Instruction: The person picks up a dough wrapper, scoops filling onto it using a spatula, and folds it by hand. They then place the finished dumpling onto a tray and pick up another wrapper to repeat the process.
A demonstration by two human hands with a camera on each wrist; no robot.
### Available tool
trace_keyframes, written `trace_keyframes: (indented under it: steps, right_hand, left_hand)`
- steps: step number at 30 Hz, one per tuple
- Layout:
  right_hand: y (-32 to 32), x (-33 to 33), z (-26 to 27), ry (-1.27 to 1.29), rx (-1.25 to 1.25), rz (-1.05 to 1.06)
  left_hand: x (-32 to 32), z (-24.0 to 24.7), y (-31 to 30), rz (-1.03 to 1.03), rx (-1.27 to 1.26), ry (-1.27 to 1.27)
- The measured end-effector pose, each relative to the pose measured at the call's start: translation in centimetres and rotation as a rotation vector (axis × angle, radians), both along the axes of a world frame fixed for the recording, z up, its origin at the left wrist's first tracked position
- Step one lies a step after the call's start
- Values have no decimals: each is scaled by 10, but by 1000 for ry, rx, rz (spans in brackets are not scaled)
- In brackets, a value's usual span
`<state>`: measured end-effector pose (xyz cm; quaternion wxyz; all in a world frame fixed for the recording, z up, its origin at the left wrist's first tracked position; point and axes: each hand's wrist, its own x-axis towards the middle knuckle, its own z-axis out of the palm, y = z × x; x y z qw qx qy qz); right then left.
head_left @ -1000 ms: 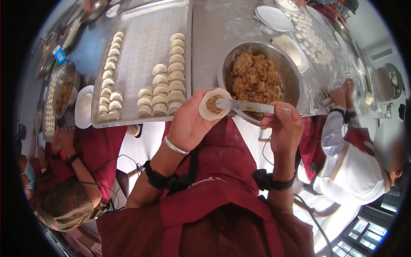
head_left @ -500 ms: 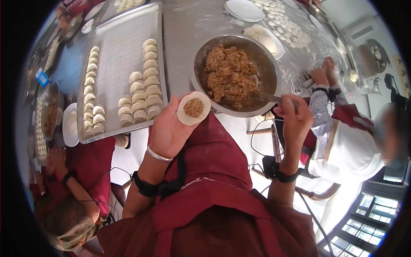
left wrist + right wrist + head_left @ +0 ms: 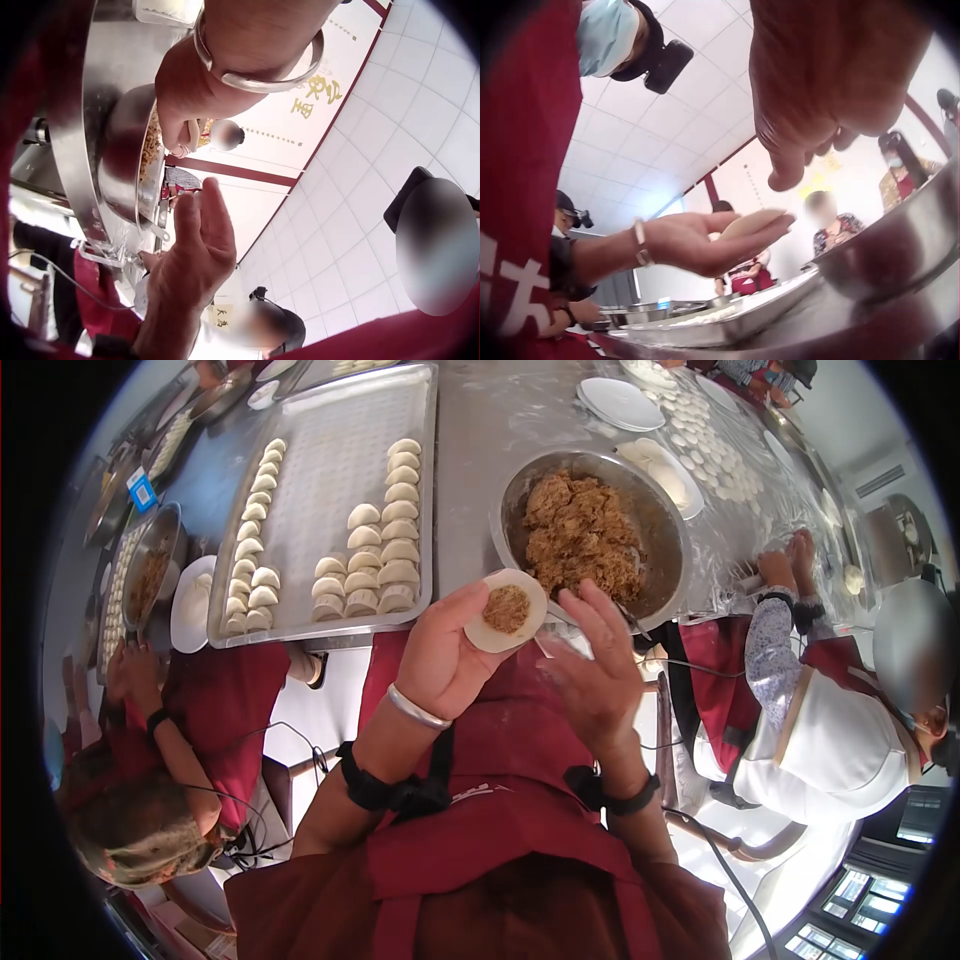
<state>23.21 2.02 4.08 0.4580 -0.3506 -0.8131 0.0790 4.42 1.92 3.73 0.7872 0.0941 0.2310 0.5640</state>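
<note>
A round dough wrapper (image 3: 480, 637) with brown filling (image 3: 507, 608) at its middle lies across the fingers of my left hand (image 3: 437, 660), with the thumb at its edge. In the right wrist view the wrapper (image 3: 751, 223) is slightly folded up in that hand (image 3: 686, 244). My right hand (image 3: 598, 675) is just right of the wrapper, empty, fingers extended; the left wrist view shows this hand (image 3: 196, 259) too. Beyond both hands is the metal bowl (image 3: 668, 525) of filling (image 3: 580, 525), with a spatula handle (image 3: 156, 229) projecting over its rim.
Left of the bowl, a metal tray (image 3: 320, 480) bears rows of folded dumplings (image 3: 400, 548). Behind it are white plates (image 3: 620, 404) and many dough rounds (image 3: 705, 445). People in aprons sit at both sides; another person's hands (image 3: 785, 563) rest near the table's right part.
My right hand has let go of the spatula, left it in the bowl and moved left to the wrapper. The filling stays on the wrapper in my left hand.
</note>
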Motion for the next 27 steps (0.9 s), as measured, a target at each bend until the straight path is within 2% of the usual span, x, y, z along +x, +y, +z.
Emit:
trace_keyframes:
  steps: [8, 11, 14, 17, 20, 27]
  right_hand:
    - [-6, -23, -11, 82, 89, 118]
    - [-15, -26, -1, 119, -5, 23]
    - [-19, -33, 0, 289, -103, -18]
    - [-23, -37, 3, 370, -145, -40]
    - [-25, -38, 4, 412, -197, -38]
    - [-20, -45, 16, 441, -191, -71]
  left_hand:
    - [7, 4, -25, 10, 40, -62]
    - [7, 5, -34, 38, 25, -38]
    - [8, 11, -45, 34, 76, 7]
    - [11, 23, -54, 58, 204, 108]
    - [12, 16, -58, 109, 342, 400]
    - [12, 17, -48, 221, 384, 531]
